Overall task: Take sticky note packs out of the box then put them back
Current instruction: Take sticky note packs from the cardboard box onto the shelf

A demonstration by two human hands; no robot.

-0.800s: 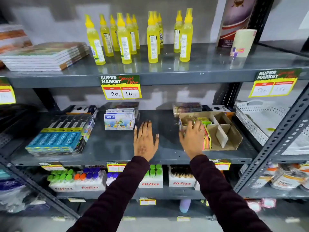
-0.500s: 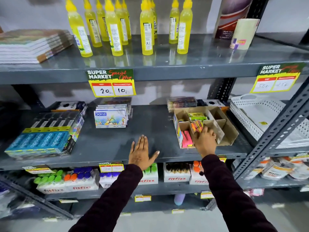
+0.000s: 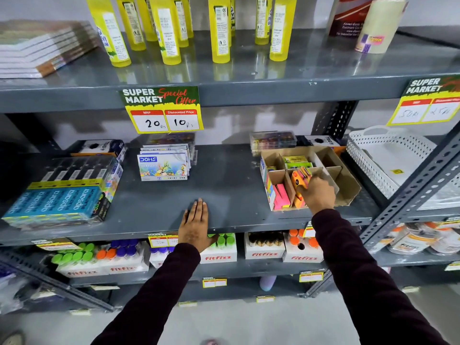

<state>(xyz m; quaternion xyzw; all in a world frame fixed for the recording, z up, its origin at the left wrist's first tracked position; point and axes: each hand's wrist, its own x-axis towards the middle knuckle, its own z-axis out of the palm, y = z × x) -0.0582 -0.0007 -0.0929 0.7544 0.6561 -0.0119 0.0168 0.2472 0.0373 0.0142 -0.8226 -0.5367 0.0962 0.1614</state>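
While the left hand (image 3: 195, 224) lies flat and open on the grey metal shelf (image 3: 224, 185), the right hand (image 3: 317, 194) grips an orange-wrapped sticky note pack (image 3: 300, 179) in the divided brown cardboard box (image 3: 347, 180), middle front compartment.

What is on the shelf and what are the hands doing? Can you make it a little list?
place: grey shop shelf
box: cardboard box with dividers
in box: pink sticky notes, green pack
right hand: gripping orange sticky note pack over the box
left hand: flat on shelf, empty
nearby: crayon boxes
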